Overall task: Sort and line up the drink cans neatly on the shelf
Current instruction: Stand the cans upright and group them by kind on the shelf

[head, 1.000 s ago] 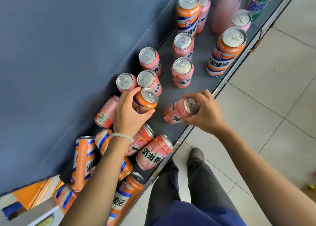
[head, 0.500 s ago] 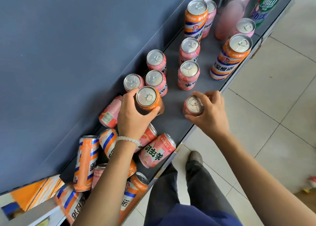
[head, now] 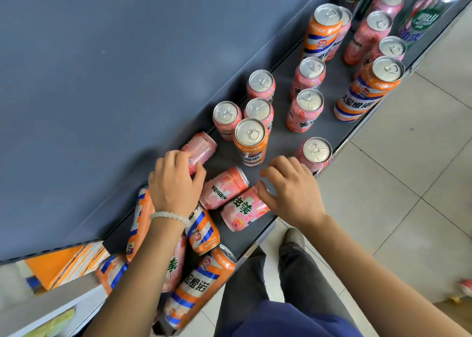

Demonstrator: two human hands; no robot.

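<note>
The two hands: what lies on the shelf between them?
In the head view, two pink cans lie on their sides between the left hand and right hand: a Mirinda can and, beside it, a second pink can.

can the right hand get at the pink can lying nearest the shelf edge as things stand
Probably yes. The right hand hovers open right over that lying pink can, thumb at its top end, with nothing between them; the other lying pink can beside it may crowd the grip.

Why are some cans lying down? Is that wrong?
Yes. Several pink cans and orange cans lie tipped over in a jumble at the near end of the shelf, while the cans further along stand upright. The left hand grips one fallen pink can.
</note>
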